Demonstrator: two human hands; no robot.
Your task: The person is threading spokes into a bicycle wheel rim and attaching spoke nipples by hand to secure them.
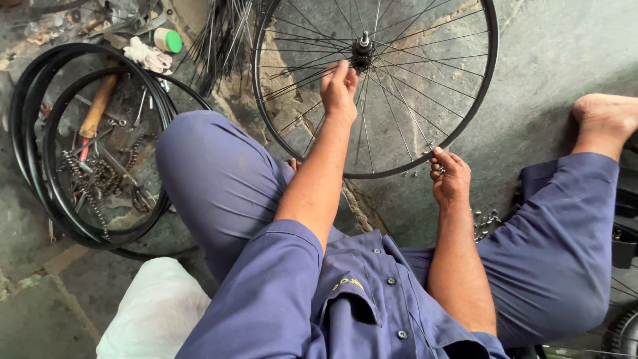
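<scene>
A bicycle wheel (399,100) lies nearly flat on the grey floor (551,60) in front of the seated person, between the raised left knee and the outstretched right leg; its black rim rings thin spokes that run in to the hub (362,50) near the top of the view. The left hand (339,90) reaches in over the spokes just below and beside the hub; its fingers (342,70) are curled together and seem to pinch a spoke, though the exact grip cannot be told from here. The right hand (450,176) sits at the lower right edge of the rim; its fingertips (440,154) are closed on the rim where a spoke meets it, with the thumb pressed over the top, so the rim lies right under the fingers and the rest of the wheel spreads away from the palm.

To the left, black tyres (40,133) lie stacked in rings around a litter of chains (86,179), small tools and a wooden-handled hammer (98,106); a bundle of loose spokes (222,36) fans out beside the wheel; a small green-capped tub (167,40) stands near a crumpled rag (147,54); a white bag (156,309) rests by the left knee; small metal bits (487,221) lie on the floor near the right hand.
</scene>
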